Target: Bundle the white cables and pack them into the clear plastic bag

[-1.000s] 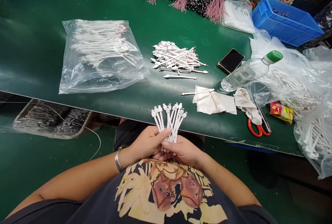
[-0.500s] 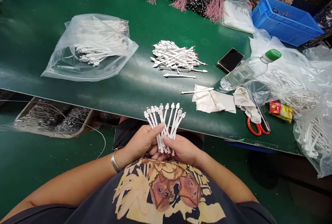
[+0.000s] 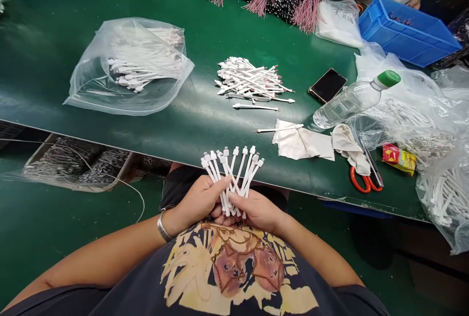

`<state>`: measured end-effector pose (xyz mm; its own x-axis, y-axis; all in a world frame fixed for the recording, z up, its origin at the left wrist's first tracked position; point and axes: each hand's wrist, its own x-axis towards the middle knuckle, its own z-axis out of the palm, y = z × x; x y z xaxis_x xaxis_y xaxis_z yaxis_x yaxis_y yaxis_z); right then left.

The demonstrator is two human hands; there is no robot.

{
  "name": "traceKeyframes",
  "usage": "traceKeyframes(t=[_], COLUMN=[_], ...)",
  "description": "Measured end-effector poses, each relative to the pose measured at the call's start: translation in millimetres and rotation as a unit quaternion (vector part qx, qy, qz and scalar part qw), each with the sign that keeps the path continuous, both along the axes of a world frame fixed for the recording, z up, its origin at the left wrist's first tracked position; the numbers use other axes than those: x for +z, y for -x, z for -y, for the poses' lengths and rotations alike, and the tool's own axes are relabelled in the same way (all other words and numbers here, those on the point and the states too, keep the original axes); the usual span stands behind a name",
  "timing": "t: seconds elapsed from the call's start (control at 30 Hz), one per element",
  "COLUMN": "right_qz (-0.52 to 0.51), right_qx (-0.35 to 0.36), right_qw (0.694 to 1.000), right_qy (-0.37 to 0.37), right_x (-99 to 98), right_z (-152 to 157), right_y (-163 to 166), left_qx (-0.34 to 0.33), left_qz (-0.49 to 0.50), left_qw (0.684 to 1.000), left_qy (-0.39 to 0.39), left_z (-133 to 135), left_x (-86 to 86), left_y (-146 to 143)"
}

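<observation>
Close to my body, a fanned bunch of short white USB cables [image 3: 235,169] stands between both hands, plugs pointing away from me. My left hand [image 3: 205,198] is closed on the left part of the bunch, thumb on top. My right hand [image 3: 258,207] grips the right part, its thumb laid across the cables; the fingers beneath are mostly hidden. Beyond them on the green table lies a loose pile of the same white cables [image 3: 249,79]. A single cable [image 3: 255,107] rests just in front of that pile, and another one lies partly on a cream cloth [image 3: 293,142].
Left on the table [image 3: 154,137] sits a clear bag of cables [image 3: 146,69]. To the right are a phone [image 3: 327,85], a leaning water bottle [image 3: 348,103], scissors [image 3: 362,181] and cable-filled bags [image 3: 441,199]. Farther back stands a blue bin [image 3: 406,32] near another person's hands.
The cables at the left of the fan have spread slightly further left. Both hands keep their grip. The other person's hands have moved apart behind the blue bin.
</observation>
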<state>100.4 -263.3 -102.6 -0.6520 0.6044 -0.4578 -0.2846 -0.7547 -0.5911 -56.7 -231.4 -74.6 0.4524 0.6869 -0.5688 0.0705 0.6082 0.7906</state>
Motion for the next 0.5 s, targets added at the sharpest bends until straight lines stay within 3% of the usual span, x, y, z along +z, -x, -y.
traceKeyframes(t=[0.23, 0.5], right_qz=[0.031, 0.042], right_qx=[0.019, 0.017], right_qw=[0.999, 0.999], right_qy=[-0.005, 0.001], right_x=[10.3, 11.9], right_z=[-4, -5], right_y=[1, 1], left_qx=[0.007, 0.014], left_qz=[-0.024, -0.01], left_qw=[0.998, 1.0], left_qy=[0.052, 0.013], left_z=[-3, -1], left_x=[2.0, -4.4], left_y=[-5, -4])
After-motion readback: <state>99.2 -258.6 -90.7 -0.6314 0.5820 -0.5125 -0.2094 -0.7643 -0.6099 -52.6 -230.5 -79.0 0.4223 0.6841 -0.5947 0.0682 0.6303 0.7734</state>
